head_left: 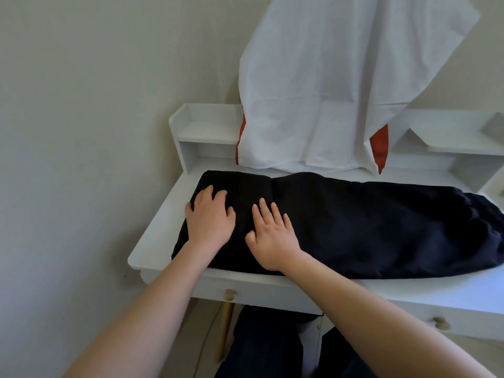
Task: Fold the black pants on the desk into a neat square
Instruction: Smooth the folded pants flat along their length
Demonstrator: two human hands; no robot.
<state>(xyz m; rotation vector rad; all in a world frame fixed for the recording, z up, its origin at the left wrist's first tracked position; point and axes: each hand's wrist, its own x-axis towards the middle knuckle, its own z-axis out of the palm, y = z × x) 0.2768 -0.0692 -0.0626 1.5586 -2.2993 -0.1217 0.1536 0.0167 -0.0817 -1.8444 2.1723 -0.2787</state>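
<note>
The black pants [354,222] lie in a long band across the white desk [161,236], from its left end out to the right edge of the view. A fold line crosses the fabric near the left end. My left hand [210,216] rests palm down on the left end of the pants, fingers apart. My right hand [272,236] lies flat on the fabric just to the right of it, fingers spread. Neither hand grips the cloth.
A white cloth [341,85] hangs over something red at the back of the desk. White shelf compartments [207,132] stand at the back left and back right. Two wooden drawer knobs [230,294] face me. A wall is close on the left. My dark-clothed legs show under the desk.
</note>
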